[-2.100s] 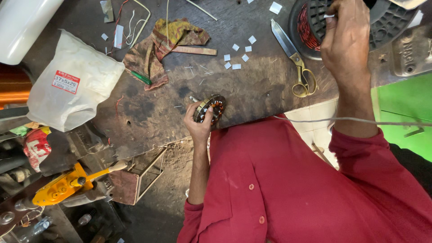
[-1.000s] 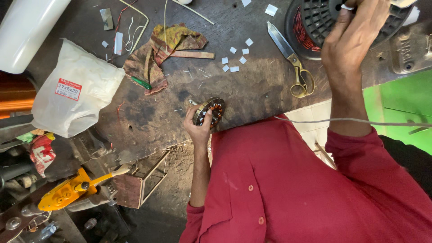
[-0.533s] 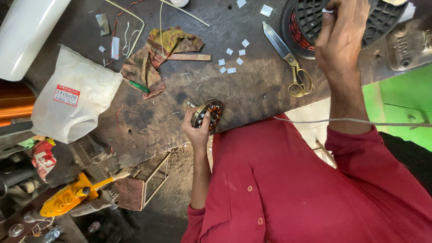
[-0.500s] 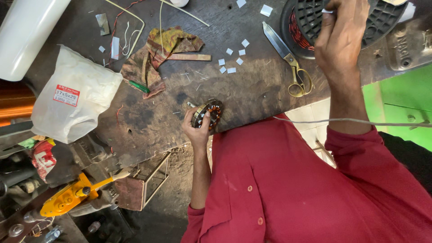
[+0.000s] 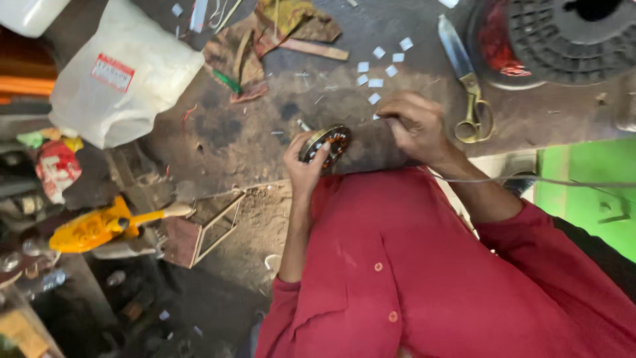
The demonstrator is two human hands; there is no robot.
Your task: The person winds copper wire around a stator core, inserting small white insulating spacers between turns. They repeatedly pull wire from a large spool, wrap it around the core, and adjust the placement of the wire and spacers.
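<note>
Stator-type round part, copper windings showing, is gripped at the near edge of the dark workbench, pretty much dead centre in front of the red shirt. It's held by the left hand, fingers curled shut around its rim from below, with the flat face tipped up and slightly toward the other side.

Right hand is parked just beside it on the bench, knuckles bent, fingertips pinched down at one of the small white paper slips. Whether a slip is actually pinched can't be told, it's hidden under the fingers.

So the part lies just across from the right hand, nearly touching. More slips are scattered behind that hand, scissors lying lengthwise away from the body, wire spool beyond them.
</note>
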